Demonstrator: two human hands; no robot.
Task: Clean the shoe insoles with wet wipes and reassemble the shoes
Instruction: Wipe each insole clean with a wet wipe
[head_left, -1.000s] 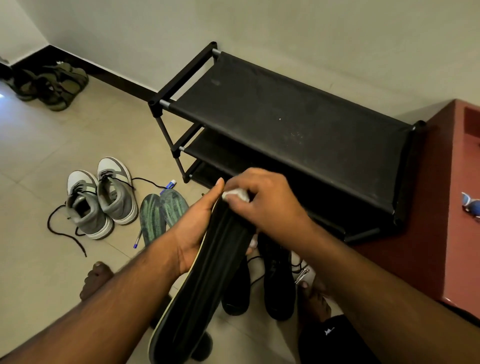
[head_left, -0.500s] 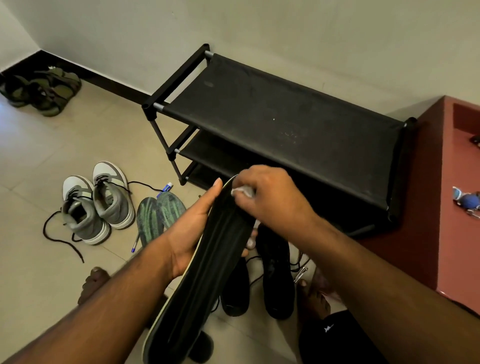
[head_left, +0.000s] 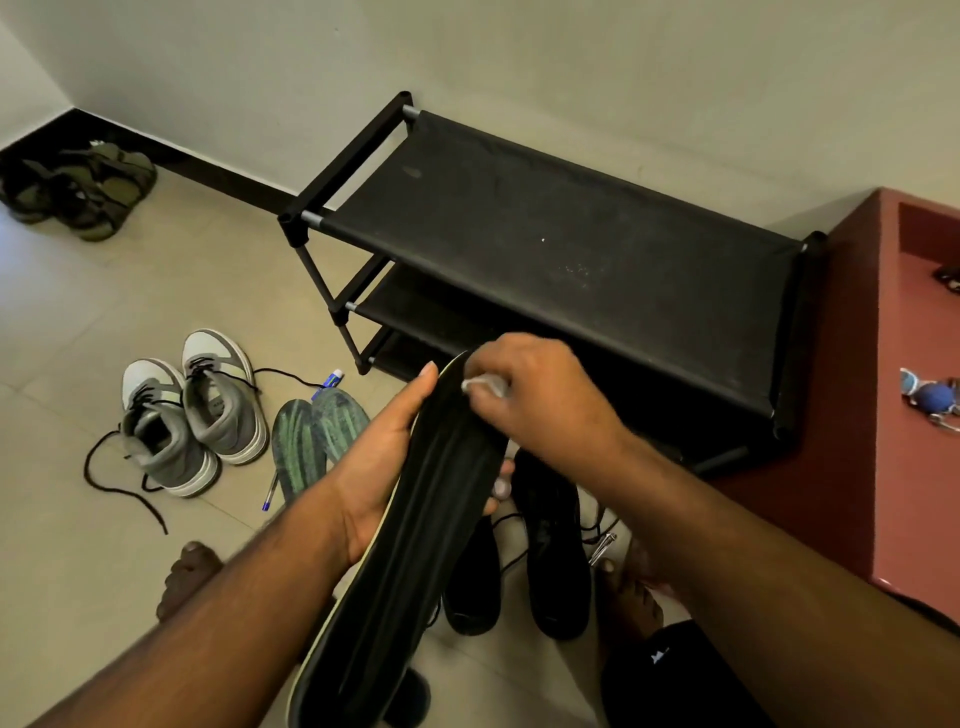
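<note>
**Black insole held over the floor, wipe pressed at its toe end**

Above the tiled floor, in front of the black shoe rack, a long black insole is held up at a slant, its toe end near the rack and its heel end running down to the bottom edge of the view. Its upper face is black with lengthwise ridges or creases, and a pale, cream-coloured rim shows along its left edge and round the toe.

The left hand grips the insole from beneath at about its middle, thumb lying along the left edge and fingertips curling up past the right edge. The right hand pinches a small white wet wipe in bunched fingers and holds it against the toe end of the insole.

Directly below the hands, a pair of black shoes stands on the floor with loose laces. To the left sits a pair of grey and white high-top sneakers, unlaced, a black lace trailing over the tiles. Just beside them lie two green patterned insoles, touching each other, with a blue pen at their near side. A small white logo shows on black fabric at the lower right; it is too small to read. Any lettering on the sneakers is blurred.

A pair of olive sandals sits by the far wall.
</note>
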